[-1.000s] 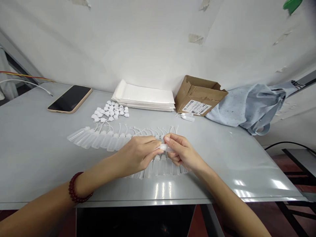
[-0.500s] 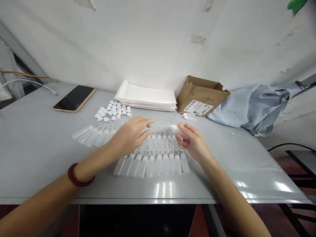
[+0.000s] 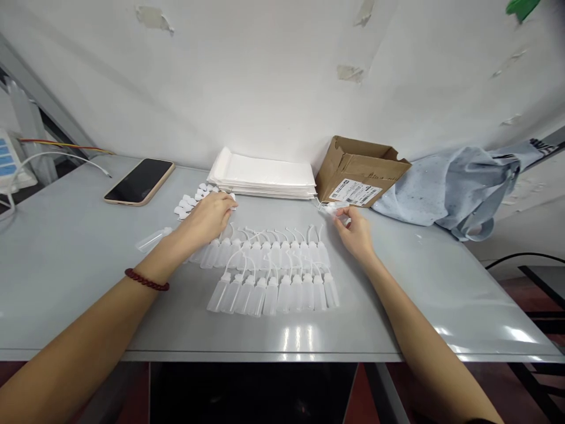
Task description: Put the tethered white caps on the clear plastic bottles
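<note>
Two rows of clear plastic squeeze bottles (image 3: 271,296) lie on the grey table (image 3: 66,294) between our hands, which reach well apart. Our left hand (image 3: 207,217) curls half closed over the heap of white caps (image 3: 188,203), and we cannot tell whether it holds one. Our right hand (image 3: 354,231), fingertips drawn close, sits at the small clear bottles (image 3: 333,208) beside the cardboard box (image 3: 362,171), its hold on them unclear.

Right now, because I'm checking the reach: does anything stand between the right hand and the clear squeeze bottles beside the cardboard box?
Nothing visible does: the right hand is right at the clear squeeze bottles, which lie by the front corner of the cardboard box.
</note>
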### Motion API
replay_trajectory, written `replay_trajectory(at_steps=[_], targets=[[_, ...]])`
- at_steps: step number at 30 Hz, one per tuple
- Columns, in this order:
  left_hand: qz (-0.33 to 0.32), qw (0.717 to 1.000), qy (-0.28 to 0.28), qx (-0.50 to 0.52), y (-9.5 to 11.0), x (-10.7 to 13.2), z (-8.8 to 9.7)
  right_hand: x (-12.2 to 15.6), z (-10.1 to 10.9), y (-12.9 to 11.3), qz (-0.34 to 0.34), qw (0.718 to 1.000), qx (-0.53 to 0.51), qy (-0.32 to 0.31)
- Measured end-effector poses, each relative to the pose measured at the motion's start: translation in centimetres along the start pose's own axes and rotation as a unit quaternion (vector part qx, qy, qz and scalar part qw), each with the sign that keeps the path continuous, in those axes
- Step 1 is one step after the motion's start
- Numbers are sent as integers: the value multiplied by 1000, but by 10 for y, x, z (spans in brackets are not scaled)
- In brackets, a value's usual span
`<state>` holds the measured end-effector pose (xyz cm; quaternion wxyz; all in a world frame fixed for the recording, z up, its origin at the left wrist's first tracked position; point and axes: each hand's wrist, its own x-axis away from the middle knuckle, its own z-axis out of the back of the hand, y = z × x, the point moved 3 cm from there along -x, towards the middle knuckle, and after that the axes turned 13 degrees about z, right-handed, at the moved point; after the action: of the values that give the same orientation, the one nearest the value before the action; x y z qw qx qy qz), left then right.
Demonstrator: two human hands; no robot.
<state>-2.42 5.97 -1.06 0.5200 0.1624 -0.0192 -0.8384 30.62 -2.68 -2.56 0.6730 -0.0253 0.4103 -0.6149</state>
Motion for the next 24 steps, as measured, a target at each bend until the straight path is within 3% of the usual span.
replay_trajectory(at_steps=[6, 12, 15, 20, 24], targets=[[-2, 1000, -16, -6, 0, -1, 0, -1, -2, -6, 30, 999, 20, 13], [0, 999, -31, -15, 0, 0, 0, -1, 14, -20, 32, 999, 36, 2], [3, 999, -40, -19, 2, 1, 1, 1, 22, -34, 17, 998, 9, -60], [11, 999, -46, -24, 4, 3, 0, 10, 27, -56, -81, 958, -64, -268], [8, 998, -51, -26, 2, 2, -3, 16, 28, -62, -111, 936, -88, -321]])
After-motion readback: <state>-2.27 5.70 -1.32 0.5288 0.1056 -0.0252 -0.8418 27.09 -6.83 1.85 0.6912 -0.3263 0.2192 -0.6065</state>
